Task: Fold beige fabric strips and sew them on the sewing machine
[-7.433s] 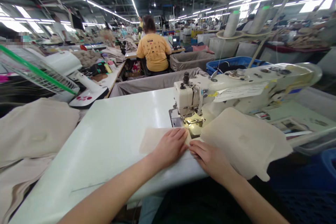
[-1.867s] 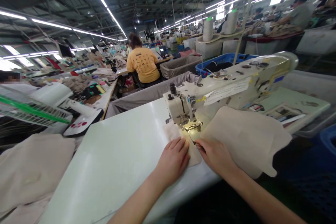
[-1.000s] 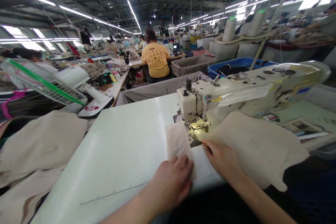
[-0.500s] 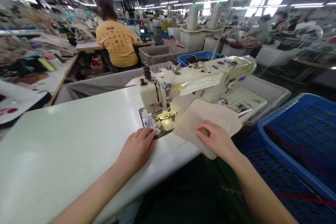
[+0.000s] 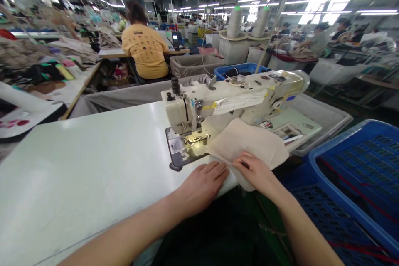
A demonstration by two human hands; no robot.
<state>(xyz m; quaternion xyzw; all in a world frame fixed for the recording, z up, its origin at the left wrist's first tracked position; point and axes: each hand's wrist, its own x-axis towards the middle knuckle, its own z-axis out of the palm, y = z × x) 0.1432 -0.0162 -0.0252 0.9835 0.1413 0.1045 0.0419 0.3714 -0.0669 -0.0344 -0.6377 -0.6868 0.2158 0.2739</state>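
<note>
A beige fabric piece (image 5: 249, 139) with rounded corners lies on the sewing table, in front of the machine arm, its near edge hanging over the table's front. My left hand (image 5: 207, 181) is closed at the fabric's left edge, fingertips pinching it. Over the near part of the fabric, my right hand (image 5: 254, 170) is curled, thumb and forefinger together. A small dark metal tool (image 5: 243, 163) shows inside its grip; its exact kind is hidden. The sewing machine (image 5: 230, 99) stands just behind, its lit needle plate (image 5: 196, 139) left of the fabric and bare.
Blue plastic baskets (image 5: 352, 141) stand to the right, close by my right forearm. Behind the machine are a grey fabric-lined bin (image 5: 124, 95) and thread cones (image 5: 234, 23). A person in a yellow shirt (image 5: 144, 50) sits with their back to me. The white tabletop (image 5: 93, 166) extends left.
My left hand has moved right, from beside the needle plate to the fabric's edge. My right hand stays over the fabric, and the dark metal tool now shows in it.
</note>
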